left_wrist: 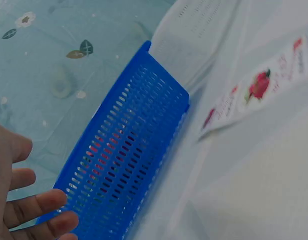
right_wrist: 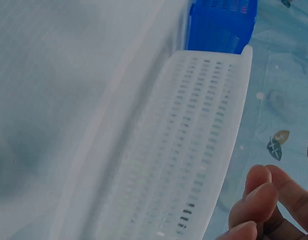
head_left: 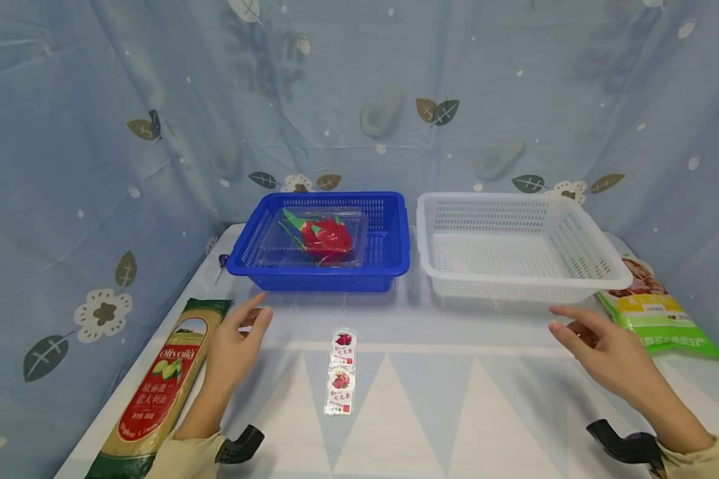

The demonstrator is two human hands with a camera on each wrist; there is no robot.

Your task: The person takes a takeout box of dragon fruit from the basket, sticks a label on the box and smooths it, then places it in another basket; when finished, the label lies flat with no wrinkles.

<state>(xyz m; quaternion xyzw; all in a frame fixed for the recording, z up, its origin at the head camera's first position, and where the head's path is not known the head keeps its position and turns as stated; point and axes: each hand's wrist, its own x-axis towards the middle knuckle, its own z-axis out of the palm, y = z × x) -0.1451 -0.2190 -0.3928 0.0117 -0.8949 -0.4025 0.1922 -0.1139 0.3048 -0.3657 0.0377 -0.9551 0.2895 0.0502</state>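
Observation:
My left hand [head_left: 235, 346] hovers in front of the blue basket [head_left: 317, 271], holding nothing, its fingers relaxed. In the left wrist view its fingers [left_wrist: 46, 202] spread near the basket's side. Inside the blue basket lies a clear plastic box [head_left: 275, 247] with a red and green dragon fruit [head_left: 328, 238] in it. My right hand [head_left: 605, 352] is before the white basket [head_left: 518, 285], loosely bent and holding nothing; the right wrist view shows its fingertips [right_wrist: 259, 200] beside that basket. Between the hands lies a strip of two dragon fruit labels [head_left: 340, 372].
A long spaghetti pack [head_left: 162, 386] lies at the left, partly behind the left forearm. At the right is a green and yellow food bag [head_left: 659, 309], close to the white basket. A small dark lollipop [head_left: 223, 260] lies left of the blue basket. Patterned blue curtains [head_left: 359, 100] surround the table.

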